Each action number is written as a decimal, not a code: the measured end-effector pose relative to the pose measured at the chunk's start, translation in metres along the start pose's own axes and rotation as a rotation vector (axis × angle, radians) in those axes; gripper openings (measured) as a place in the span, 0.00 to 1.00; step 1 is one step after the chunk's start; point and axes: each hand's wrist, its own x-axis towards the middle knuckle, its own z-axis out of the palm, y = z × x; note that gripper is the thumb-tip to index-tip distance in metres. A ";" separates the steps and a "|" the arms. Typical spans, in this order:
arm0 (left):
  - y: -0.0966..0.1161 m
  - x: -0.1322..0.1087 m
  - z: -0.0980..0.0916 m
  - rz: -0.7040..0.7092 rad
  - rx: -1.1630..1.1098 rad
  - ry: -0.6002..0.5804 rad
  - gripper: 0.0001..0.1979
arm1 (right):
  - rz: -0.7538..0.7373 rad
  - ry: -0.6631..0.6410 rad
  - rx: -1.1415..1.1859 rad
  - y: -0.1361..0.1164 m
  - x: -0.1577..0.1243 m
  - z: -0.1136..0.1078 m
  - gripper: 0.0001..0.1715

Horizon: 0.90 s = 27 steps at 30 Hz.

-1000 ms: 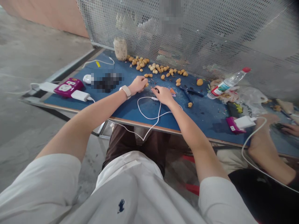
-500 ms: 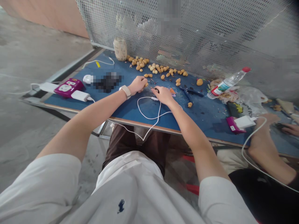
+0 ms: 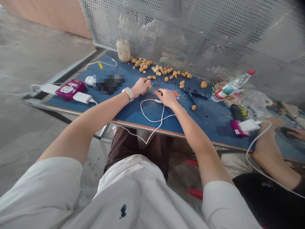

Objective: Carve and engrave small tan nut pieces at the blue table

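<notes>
My left hand (image 3: pixel 141 86) is closed around a small tan round nut (image 3: pixel 149 86) at its fingertips, with a pale watch strap on the wrist. My right hand (image 3: pixel 166 97) pinches a small dark item (image 3: pixel 160 93), mostly hidden by the fingers. The hands sit close together on a blue work mat (image 3: pixel 152 113). Many similar nuts (image 3: pixel 154 69) lie in a loose band beyond them. A white cable (image 3: pixel 152 111) loops just below my right hand, and a small orange scrap (image 3: pixel 175 93) lies beside it.
Blue-handled pliers (image 3: pixel 194 94) lie to the right. A jar (image 3: pixel 123 50), a plastic bottle (image 3: pixel 232 86) and a magenta power strip (image 3: pixel 70 89) stand on the mat. A perforated metal screen (image 3: pixel 190 35) rises behind it. A co-worker's hand (image 3: pixel 295 133) is at far right.
</notes>
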 end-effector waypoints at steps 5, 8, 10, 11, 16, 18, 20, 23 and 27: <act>0.001 -0.001 0.000 -0.006 0.004 0.007 0.22 | 0.003 -0.005 -0.009 -0.003 -0.002 -0.002 0.26; -0.001 0.001 0.000 -0.007 0.001 0.005 0.21 | 0.000 -0.015 -0.022 -0.004 -0.002 -0.002 0.25; -0.003 0.003 0.000 -0.002 -0.003 -0.001 0.20 | -0.003 -0.022 -0.031 -0.003 -0.002 -0.002 0.26; -0.005 0.004 0.000 0.001 -0.005 -0.003 0.20 | -0.005 -0.022 -0.033 -0.003 -0.001 -0.002 0.26; -0.009 0.008 0.000 0.009 0.008 -0.004 0.19 | -0.025 -0.016 -0.014 0.001 0.000 -0.001 0.24; -0.010 0.010 -0.001 0.017 0.010 -0.004 0.18 | -0.027 -0.015 -0.003 0.001 0.001 -0.001 0.24; -0.011 0.011 -0.001 0.023 0.014 0.001 0.17 | -0.021 -0.014 0.006 0.002 0.001 0.000 0.24; -0.011 0.011 -0.001 0.022 0.019 -0.001 0.17 | -0.017 -0.016 0.019 0.001 0.000 -0.001 0.25; -0.009 0.008 -0.001 0.018 0.018 -0.012 0.17 | -0.017 -0.017 0.027 0.001 0.000 -0.002 0.26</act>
